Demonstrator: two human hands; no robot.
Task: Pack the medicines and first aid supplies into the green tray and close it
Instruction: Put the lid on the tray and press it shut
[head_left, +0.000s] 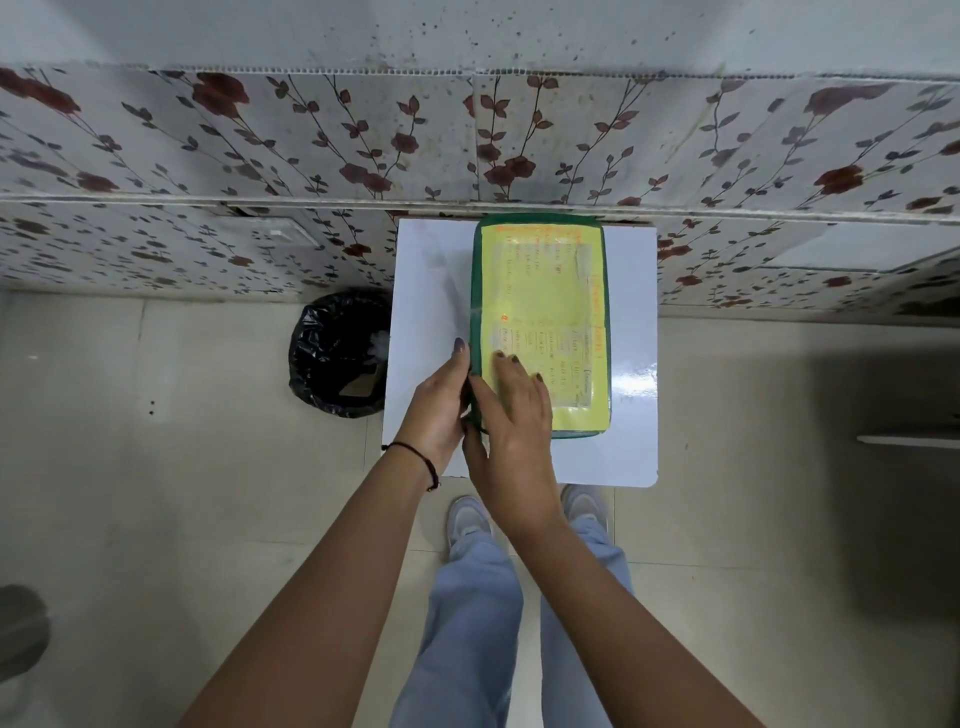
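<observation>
The left hand (435, 410) wraps its fingers and thumb against the near left edge of the green tray (540, 322), while the right hand (511, 415) lies flat with fingers spread on its yellow lid (550, 291). The tray, lid down, sits on the white table (631, 364), toward its 12 o'clock edge by the floral wall (208, 135). A black-lined bin (337, 353) stands on the floor at the table's 9 o'clock.

closed green tray (540, 322), both hands at corner
</observation>
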